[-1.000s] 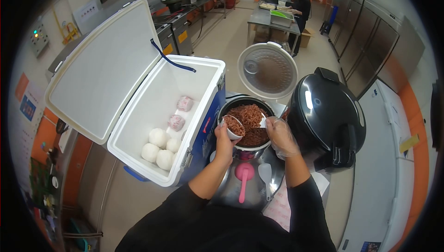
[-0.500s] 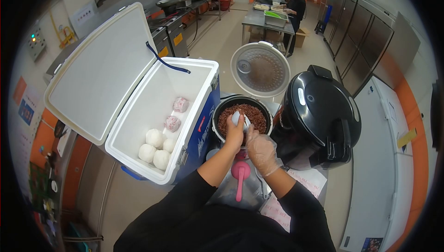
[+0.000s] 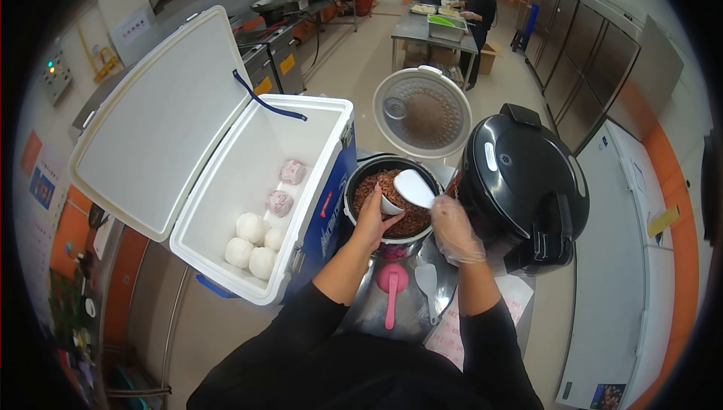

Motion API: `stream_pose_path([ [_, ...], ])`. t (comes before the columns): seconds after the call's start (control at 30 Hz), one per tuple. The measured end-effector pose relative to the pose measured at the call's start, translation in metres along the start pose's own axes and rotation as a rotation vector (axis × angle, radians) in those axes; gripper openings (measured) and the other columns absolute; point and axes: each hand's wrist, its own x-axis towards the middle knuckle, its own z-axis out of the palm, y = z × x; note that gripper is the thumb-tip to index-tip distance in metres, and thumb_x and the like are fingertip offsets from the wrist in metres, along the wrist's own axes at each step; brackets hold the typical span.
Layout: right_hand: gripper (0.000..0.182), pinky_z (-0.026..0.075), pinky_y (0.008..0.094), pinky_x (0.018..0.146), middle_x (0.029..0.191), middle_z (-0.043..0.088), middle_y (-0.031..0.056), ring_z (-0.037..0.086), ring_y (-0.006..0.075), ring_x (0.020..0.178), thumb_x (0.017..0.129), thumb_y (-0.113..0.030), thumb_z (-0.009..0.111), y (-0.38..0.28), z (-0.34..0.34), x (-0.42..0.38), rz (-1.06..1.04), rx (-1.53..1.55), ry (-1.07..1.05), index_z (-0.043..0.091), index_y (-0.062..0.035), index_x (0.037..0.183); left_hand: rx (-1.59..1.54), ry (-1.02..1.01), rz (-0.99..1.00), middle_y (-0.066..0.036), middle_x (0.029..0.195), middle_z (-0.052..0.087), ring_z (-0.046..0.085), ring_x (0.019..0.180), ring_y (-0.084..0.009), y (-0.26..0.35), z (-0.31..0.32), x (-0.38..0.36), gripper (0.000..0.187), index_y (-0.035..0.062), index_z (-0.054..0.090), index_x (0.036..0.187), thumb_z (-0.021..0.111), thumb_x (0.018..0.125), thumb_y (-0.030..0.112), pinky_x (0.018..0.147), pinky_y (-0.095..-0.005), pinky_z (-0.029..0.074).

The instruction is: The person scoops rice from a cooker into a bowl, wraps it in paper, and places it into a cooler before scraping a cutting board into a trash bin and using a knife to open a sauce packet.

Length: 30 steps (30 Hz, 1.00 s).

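Note:
My bare left hand holds a small white bowl, partly hidden by its fingers, over the open rice cooker. Reddish-brown cooked rice fills the pot. In a clear plastic glove, my right hand grips the handle of a white rice paddle, whose blade lies over the rice beside the bowl. Closer to my body, a pink scoop and a second white paddle rest on the metal surface.
Left stands a blue-and-white cooler, lid raised, with several white balls and two pink-printed wrapped ones. The cooker's lid stands open. A closed black cooker is at right, printed paper below. A person works behind.
My hands have moved apart, the right one going right. The white paddle's blade now shows over the rice, and the second paddle on the metal surface has come into fuller view.

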Motion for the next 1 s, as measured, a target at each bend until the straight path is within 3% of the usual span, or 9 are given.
stream_pose_path([
  [0.23,0.026,0.051,0.0508,0.077,0.092,0.065,0.027,0.065,0.0448,0.088,0.095,-0.013,0.044,-0.007,0.02,0.017,-0.029,-0.3,-0.197,0.064,0.0022,0.088,0.031,-0.08,-0.037,-0.013,0.137,0.054,0.054,0.126,-0.0264,-0.005,-0.004,0.0,0.055,0.0093,0.046,0.14,0.039,0.105,0.051,0.103,-0.0469,0.05],
  [0.37,0.027,0.051,0.0501,0.082,0.094,0.066,0.028,0.065,0.0443,0.092,0.096,-0.014,0.045,0.027,0.041,0.037,-0.049,-0.304,-0.237,0.066,0.0018,0.09,0.074,-0.068,-0.04,-0.013,0.136,0.054,0.055,0.124,-0.0256,-0.006,-0.003,0.001,0.051,0.0088,0.046,0.139,0.039,0.106,0.046,0.102,-0.0479,0.05],
  [0.57,0.035,0.047,0.0475,0.078,0.088,0.062,0.0272,0.062,0.0418,0.085,0.104,-0.017,0.037,0.038,0.035,0.039,-0.077,-0.283,-0.379,0.062,0.0031,0.089,0.046,-0.06,0.054,-0.014,0.135,0.054,0.056,0.123,-0.0254,-0.011,-0.005,0.008,0.045,0.0075,0.044,0.139,0.041,0.107,0.039,0.099,-0.0498,0.051],
  [0.63,0.032,0.047,0.0421,0.073,0.083,0.06,0.0179,0.059,0.0316,0.078,0.104,-0.018,0.04,0.05,0.042,0.033,0.146,-0.138,-0.363,0.061,0.0001,0.089,0.026,-0.026,0.093,-0.014,0.135,0.053,0.056,0.123,-0.0258,-0.015,-0.006,0.013,0.044,0.0073,0.043,0.139,0.041,0.107,0.038,0.099,-0.0501,0.051],
  [0.67,0.032,0.047,0.0421,0.073,0.083,0.06,0.0179,0.059,0.0316,0.078,0.104,-0.018,0.04,0.067,0.051,0.03,0.148,-0.139,-0.364,0.061,0.0001,0.089,0.008,0.017,0.133,-0.014,0.135,0.052,0.056,0.123,-0.0262,-0.016,-0.007,0.016,0.045,0.0072,0.041,0.14,0.041,0.107,0.038,0.099,-0.0497,0.052],
  [0.73,0.025,0.044,0.0363,0.068,0.078,0.054,0.0059,0.052,0.02,0.072,0.103,-0.017,0.043,0.09,0.064,0.026,0.26,0.214,-0.319,0.059,-0.0042,0.088,-0.012,0.058,0.168,-0.014,0.136,0.052,0.055,0.123,-0.0267,-0.016,-0.005,0.02,0.045,0.0071,0.04,0.141,0.041,0.108,0.038,0.098,-0.0493,0.052],
  [0.83,0.02,0.042,0.0316,0.066,0.079,0.048,-0.0013,0.045,0.0121,0.072,0.102,-0.015,0.046,0.082,0.051,0.015,0.385,0.184,-0.321,0.058,-0.0069,0.088,-0.01,0.179,0.214,-0.015,0.138,0.048,0.055,0.123,-0.0284,-0.014,-0.004,0.031,0.048,0.0062,0.034,0.143,0.042,0.107,0.037,0.098,-0.0494,0.054],
  [0.97,0.019,0.042,0.0329,0.067,0.079,0.053,0.003,0.049,0.0174,0.071,0.101,-0.014,0.047,0.059,0.026,0.007,0.402,0.197,-0.267,0.058,-0.0055,0.087,-0.004,0.131,0.278,-0.016,0.138,0.049,0.055,0.125,-0.0298,-0.009,-0.009,0.034,0.048,0.0042,0.034,0.143,0.04,0.107,0.037,0.098,-0.0496,0.054],
  [1.0,0.019,0.043,0.0338,0.068,0.08,0.055,0.0062,0.052,0.0204,0.072,0.1,-0.014,0.047,0.06,0.02,0.007,0.178,-0.017,-0.216,0.058,-0.0053,0.088,0.0,0.11,0.244,-0.017,0.137,0.051,0.056,0.125,-0.0297,-0.006,-0.011,0.032,0.049,0.0033,0.037,0.142,0.038,0.107,0.038,0.098,-0.049,0.054],
])
